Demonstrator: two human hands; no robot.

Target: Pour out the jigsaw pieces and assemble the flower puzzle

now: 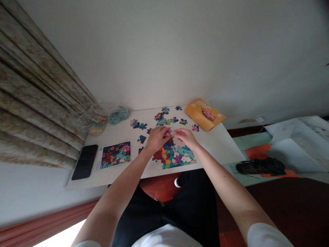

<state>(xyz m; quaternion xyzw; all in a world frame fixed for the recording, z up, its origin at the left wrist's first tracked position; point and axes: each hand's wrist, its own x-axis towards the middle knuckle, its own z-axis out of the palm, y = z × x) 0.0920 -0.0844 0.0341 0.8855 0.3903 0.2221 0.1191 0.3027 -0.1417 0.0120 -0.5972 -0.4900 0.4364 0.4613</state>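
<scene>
My left hand (156, 139) and my right hand (186, 138) meet above the middle of a white table (216, 144). A small pink jigsaw piece (168, 132) sits in my left fingertips. My right fingertips reach the same spot, but I cannot tell whether they grip it. Just below my hands lies a partly joined jigsaw picture of rabbits (177, 157). Several loose pieces (160, 118) are scattered beyond my hands. A printed picture card (115, 155) lies left of my left hand.
A black phone (84, 162) lies at the table's left edge, and an orange box (205, 114) sits at the far right corner. Plastic bags (94, 120) lie against the curtain (33, 96). Papers and a dark object (260, 166) lie lower, off to the right.
</scene>
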